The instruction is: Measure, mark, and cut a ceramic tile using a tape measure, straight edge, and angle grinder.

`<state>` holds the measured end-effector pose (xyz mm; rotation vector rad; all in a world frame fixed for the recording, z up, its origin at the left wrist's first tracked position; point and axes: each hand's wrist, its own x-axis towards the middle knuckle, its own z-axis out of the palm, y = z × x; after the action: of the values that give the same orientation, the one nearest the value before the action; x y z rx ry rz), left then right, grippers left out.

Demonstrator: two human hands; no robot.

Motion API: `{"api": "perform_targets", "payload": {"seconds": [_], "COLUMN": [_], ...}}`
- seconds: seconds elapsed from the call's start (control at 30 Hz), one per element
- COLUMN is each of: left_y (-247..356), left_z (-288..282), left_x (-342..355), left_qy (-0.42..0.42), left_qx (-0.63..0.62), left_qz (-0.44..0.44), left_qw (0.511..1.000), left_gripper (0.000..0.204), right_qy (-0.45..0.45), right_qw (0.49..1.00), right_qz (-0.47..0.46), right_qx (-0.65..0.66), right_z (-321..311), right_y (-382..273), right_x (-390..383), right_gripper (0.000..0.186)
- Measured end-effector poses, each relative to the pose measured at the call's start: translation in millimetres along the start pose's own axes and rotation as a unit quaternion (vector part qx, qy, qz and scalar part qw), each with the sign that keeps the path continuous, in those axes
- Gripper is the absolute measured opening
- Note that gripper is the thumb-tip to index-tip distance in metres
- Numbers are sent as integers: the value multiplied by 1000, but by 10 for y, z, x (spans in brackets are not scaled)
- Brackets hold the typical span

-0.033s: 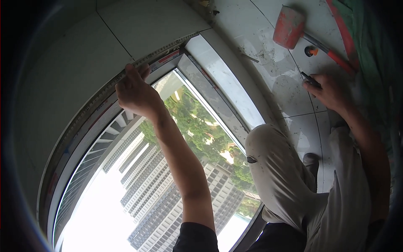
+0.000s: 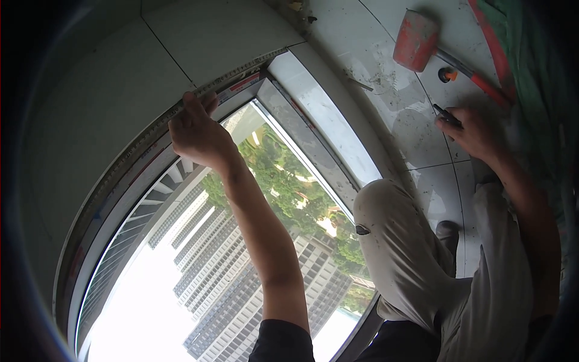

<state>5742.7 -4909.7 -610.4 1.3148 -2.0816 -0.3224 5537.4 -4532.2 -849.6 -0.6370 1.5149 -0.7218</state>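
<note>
A thin tape measure blade [image 2: 259,62] with printed marks runs along the edge between the grey-green wall tiles and the window frame, bending with the lens. My left hand [image 2: 202,136] is closed at this edge, thumb and fingers pinching the blade against the tile. Where the blade ends at the far lower left is too dim to tell. My right hand [image 2: 476,130] rests lower right above the floor tiles, its fingers wrapped round a dark marker [image 2: 447,114] whose tip points up and left.
A red mallet [image 2: 416,40] with a black and red handle lies on dusty floor tiles [image 2: 386,114]. Near it are a small black-and-orange thing [image 2: 447,74], a thin strip [image 2: 360,84] and green cloth [image 2: 531,54]. The window [image 2: 283,169] shows trees and tall buildings. My knee [image 2: 380,205] is beside its sill.
</note>
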Motion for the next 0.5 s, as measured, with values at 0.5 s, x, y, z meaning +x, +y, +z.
{"api": "perform_targets", "payload": {"seconds": [0.5], "left_y": [267], "left_z": [-213], "left_x": [-181], "left_qy": [10], "left_qx": [86], "left_qz": [54], "left_qw": [995], "left_gripper": [35], "right_qy": [-68], "right_qw": [989], "right_qz": [-110], "right_qx": [77], "right_z": [-366], "right_y": [-1005], "right_x": [-1117], "right_gripper": [41]}}
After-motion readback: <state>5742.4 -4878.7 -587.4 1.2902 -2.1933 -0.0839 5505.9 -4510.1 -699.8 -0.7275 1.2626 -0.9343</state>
